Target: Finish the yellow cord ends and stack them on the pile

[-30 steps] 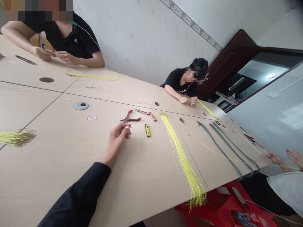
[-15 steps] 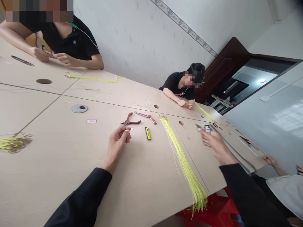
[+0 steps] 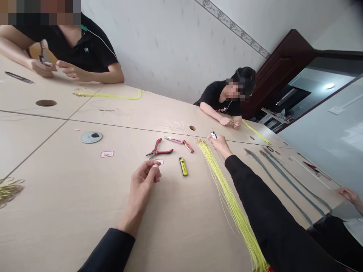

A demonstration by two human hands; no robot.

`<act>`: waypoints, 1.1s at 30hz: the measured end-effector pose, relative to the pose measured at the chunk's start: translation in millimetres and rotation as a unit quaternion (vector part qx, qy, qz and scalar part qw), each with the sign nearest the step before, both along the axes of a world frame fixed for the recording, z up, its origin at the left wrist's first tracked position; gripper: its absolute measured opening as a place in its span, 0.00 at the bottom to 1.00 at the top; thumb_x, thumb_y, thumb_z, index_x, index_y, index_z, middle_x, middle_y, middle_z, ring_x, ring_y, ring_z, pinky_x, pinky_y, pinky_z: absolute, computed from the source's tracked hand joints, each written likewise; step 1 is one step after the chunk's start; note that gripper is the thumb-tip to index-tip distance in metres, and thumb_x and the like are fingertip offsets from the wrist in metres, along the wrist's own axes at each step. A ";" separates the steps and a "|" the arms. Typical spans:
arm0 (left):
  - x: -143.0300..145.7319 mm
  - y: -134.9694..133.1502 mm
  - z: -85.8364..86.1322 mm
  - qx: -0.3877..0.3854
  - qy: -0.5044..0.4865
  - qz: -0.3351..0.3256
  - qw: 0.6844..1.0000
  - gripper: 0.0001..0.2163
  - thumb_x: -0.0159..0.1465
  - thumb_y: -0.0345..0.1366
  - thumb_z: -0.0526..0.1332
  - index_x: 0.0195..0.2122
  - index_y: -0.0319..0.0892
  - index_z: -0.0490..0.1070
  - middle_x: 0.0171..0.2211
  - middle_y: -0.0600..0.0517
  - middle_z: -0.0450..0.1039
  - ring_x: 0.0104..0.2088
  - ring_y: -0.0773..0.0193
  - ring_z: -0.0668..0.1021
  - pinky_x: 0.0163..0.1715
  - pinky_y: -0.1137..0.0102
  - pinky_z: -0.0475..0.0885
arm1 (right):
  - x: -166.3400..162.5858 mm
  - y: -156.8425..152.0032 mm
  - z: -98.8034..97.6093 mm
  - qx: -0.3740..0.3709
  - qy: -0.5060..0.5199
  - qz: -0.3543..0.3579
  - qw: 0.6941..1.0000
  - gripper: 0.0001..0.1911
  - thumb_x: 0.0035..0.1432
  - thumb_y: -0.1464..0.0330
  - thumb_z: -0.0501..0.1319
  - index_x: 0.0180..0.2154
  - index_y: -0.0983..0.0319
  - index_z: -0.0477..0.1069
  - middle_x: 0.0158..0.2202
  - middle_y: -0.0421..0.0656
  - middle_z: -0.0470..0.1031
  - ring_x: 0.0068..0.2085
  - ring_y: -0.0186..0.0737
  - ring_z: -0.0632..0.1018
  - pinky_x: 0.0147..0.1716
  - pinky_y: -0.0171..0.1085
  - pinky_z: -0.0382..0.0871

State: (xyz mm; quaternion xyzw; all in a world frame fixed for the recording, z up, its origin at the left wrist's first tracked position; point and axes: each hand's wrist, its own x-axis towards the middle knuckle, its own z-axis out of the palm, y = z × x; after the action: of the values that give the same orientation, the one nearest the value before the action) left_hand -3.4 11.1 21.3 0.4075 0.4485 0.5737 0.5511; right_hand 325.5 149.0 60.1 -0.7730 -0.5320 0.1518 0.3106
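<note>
1. While your right hand (image 3: pixel 219 145) pinches a small dark object (image 3: pixel 213 135) above the bench (image 3: pixel 56 211), the yellow cords (image 3: pixel 231 200) lie straight just beside it, probably to stay untangled.
2. Your left hand (image 3: pixel 141 187) hangs with fingertips pressed together near the pliers (image 3: pixel 159 152), pinching nothing you can make out.

From here I read the bench (image 3: pixel 56 211) as smooth matt laminate, the pliers (image 3: pixel 157 150) as metal with glossy red plastic grips, and the sleeve (image 3: pixel 263 204) as matt black cloth.

Lettering on yellow-and-black lighter (image 3: pixel 183 166) and red-bordered table sticker (image 3: pixel 107 154) too small to read.
</note>
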 end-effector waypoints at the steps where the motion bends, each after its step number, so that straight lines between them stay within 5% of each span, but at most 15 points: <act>1: 0.3 0.1 0.2 -0.002 -0.003 0.001 1.000 0.08 0.61 0.40 0.61 0.37 0.42 0.72 0.23 0.55 0.66 0.26 0.66 0.68 0.28 0.72 0.64 | -0.6 1.3 0.7 -0.002 -0.016 0.002 1.000 0.15 0.57 0.60 0.59 0.35 0.66 0.73 0.19 0.36 0.63 0.22 0.33 0.64 0.23 0.33 0.58; 10: 1.6 -1.6 1.1 0.000 0.004 -0.007 1.000 0.08 0.62 0.40 0.60 0.37 0.42 0.72 0.24 0.55 0.67 0.26 0.67 0.68 0.28 0.72 0.64 | -27.4 -24.6 -11.9 -0.065 -0.143 0.098 0.983 0.17 0.58 0.70 0.60 0.49 0.61 0.77 0.41 0.46 0.81 0.39 0.44 0.78 0.40 0.35 0.68; 17: 1.5 -0.2 -3.8 0.012 0.013 -0.015 1.000 0.09 0.64 0.42 0.59 0.38 0.41 0.72 0.23 0.55 0.66 0.26 0.67 0.68 0.28 0.72 0.64 | -54.4 -1.5 -9.0 -0.112 -0.214 0.148 0.959 0.31 0.57 0.75 0.59 0.62 0.55 0.68 0.62 0.44 0.70 0.59 0.48 0.72 0.55 0.38 0.63; 27: 2.4 2.1 -9.8 0.016 0.007 -0.016 1.000 0.08 0.64 0.40 0.59 0.38 0.41 0.72 0.24 0.55 0.66 0.26 0.67 0.69 0.29 0.72 0.64 | -63.0 0.8 -4.2 -0.127 -0.229 0.088 0.961 0.13 0.57 0.71 0.60 0.44 0.59 0.77 0.47 0.51 0.79 0.48 0.52 0.78 0.44 0.39 0.67; 33: 5.6 0.4 -12.2 0.013 -0.018 0.003 1.000 0.07 0.62 0.37 0.59 0.37 0.40 0.72 0.23 0.56 0.67 0.24 0.69 0.69 0.26 0.73 0.64 | -84.6 -32.7 7.5 -0.076 -0.115 0.063 0.988 0.09 0.60 0.67 0.54 0.40 0.62 0.71 0.30 0.45 0.74 0.31 0.40 0.73 0.28 0.35 0.65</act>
State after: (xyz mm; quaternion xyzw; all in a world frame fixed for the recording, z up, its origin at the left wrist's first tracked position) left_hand 2.2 11.5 9.1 0.4032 0.4324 0.5887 0.5513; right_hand 240.9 116.3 67.6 -0.7713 -0.5989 0.1211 0.1779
